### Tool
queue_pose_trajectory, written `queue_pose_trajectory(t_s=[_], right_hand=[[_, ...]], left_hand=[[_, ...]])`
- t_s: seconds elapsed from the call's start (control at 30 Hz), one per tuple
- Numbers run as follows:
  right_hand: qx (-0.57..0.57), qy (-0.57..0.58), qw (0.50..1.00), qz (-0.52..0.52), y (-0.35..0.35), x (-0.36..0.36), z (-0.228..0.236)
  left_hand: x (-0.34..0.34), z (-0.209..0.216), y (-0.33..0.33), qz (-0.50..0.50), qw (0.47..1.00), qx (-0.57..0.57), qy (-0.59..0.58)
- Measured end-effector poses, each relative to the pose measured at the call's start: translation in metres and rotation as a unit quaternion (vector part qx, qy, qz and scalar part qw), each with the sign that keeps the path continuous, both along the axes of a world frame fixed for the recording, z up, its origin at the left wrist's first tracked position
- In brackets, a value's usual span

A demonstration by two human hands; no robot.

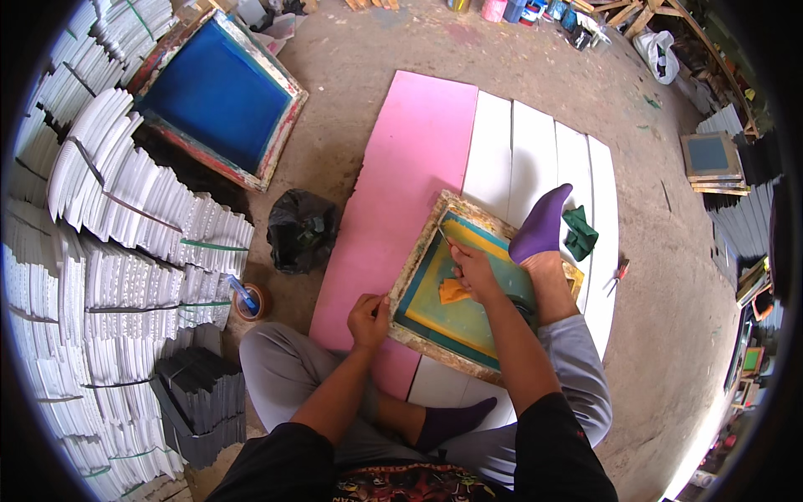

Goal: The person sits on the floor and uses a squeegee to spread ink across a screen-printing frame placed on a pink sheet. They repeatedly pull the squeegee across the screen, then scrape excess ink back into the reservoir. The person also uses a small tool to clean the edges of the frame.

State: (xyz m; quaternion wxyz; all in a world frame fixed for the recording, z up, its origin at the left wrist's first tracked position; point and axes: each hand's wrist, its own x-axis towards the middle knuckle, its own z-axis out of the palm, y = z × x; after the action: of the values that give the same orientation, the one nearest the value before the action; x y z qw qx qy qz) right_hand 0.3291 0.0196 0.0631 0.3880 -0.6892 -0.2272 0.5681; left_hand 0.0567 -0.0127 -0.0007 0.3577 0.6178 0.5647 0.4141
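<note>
Right hand above the one framed screen at work, fingers curled, index reaching forward; cannot tell if it grips anything. One yellow cloth on the screen, by that hand. Left hand at the screen's left rim, fingers bent in; grip unclear. Screen lies across one pink board and white panels. Right of screen: one green cloth. Left of screen: one black bag.
</note>
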Motion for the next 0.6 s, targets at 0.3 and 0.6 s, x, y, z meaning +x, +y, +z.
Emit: queue_pose_trajectory(t_s=[0.3,0.6], right_hand=[[0.199,-0.305,0.927,0.086,-0.002,0.004,-0.046],[-0.008,0.064,0.998,-0.002,-0.002,0.003,0.009]], left_hand=[[0.001,0.008,0.001,-0.006,1.000,-0.026,-0.009],[0.000,0.006,0.001,-0.003,1.000,-0.025,-0.008]])
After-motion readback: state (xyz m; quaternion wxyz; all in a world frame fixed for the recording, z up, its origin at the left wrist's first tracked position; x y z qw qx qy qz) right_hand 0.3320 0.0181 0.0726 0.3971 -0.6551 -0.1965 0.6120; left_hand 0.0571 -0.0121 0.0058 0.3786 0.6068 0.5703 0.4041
